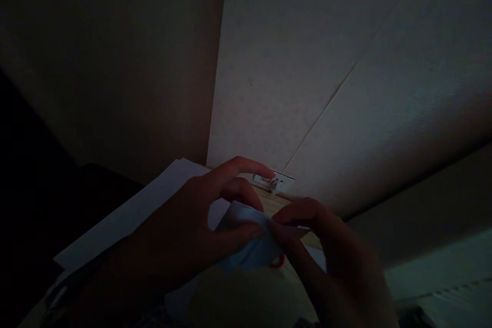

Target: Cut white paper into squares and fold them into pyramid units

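The room is very dark. My left hand (192, 225) and my right hand (323, 256) meet near the bottom middle of the head view. Both pinch a small folded piece of pale paper (249, 236) between thumb and fingers. My left index finger stretches out above the paper. A small red thing (277, 263) shows just below the paper; I cannot make out what it is.
A large white sheet of paper (130, 215) lies to the left on a wooden surface (269, 200). A white wall socket (274, 181) sits at the foot of the pale wall behind the hands. A dark shape fills the left edge.
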The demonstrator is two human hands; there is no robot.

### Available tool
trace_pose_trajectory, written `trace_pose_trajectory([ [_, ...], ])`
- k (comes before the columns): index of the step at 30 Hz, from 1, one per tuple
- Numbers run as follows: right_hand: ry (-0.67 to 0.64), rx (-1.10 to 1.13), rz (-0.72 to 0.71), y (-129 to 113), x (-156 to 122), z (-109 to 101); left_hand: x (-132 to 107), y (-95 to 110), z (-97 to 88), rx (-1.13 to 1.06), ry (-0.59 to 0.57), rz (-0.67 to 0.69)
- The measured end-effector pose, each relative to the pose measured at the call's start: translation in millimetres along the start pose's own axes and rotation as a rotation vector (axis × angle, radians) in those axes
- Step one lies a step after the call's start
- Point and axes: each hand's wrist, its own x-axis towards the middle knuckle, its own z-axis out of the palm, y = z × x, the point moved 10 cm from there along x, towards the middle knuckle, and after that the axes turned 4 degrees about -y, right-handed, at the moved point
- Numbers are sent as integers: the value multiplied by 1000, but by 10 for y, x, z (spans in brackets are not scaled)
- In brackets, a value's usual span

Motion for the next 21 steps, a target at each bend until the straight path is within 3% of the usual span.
trace_pose_trajectory([
  [5,28,-24,8,14,11,-11,7,20,-19,42,31,34],
  [11,89,-17,46,42,-29,-58,1,-54,-116,-6,76,-54],
  [15,97,-72,29,37,-33,-78,-5,-48,-182,10,115,-30],
  [21,112,-147,2,9,-46,-102,2,-53,-144,-20,53,-7],
])
